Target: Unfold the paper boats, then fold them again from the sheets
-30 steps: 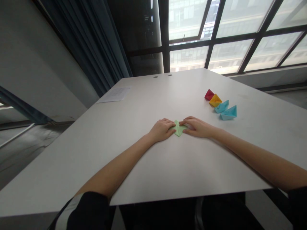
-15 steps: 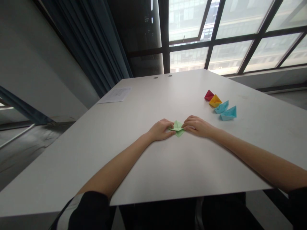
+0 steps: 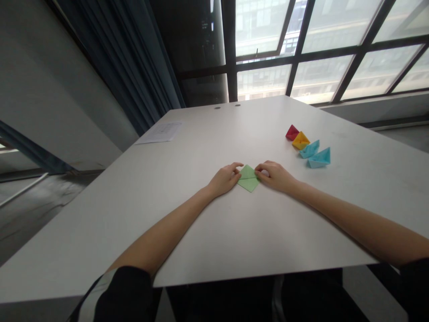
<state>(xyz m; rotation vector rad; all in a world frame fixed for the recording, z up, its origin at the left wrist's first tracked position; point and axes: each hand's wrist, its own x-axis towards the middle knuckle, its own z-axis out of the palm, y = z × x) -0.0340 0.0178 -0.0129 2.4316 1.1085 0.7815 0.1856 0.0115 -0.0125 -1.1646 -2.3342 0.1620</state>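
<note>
A light green folded paper (image 3: 248, 178), diamond shaped, lies flat on the white table (image 3: 208, 232) in the middle of the view. My left hand (image 3: 225, 179) pinches its left corner with curled fingers. My right hand (image 3: 275, 175) grips its right corner the same way. The paper's upper flap stands slightly raised between the two hands.
Folded paper boats stand in a row at the right: a red boat (image 3: 292, 132), a yellow boat (image 3: 300, 140) and two light blue boats (image 3: 309, 149) (image 3: 320, 158). A printed white sheet (image 3: 161, 132) lies at the far left. Windows and a dark curtain stand behind the table.
The green paper was pressed flat under both hands, then its flaps were pulled apart. It shows now as a wider diamond, and both hands have shifted slightly outward.
</note>
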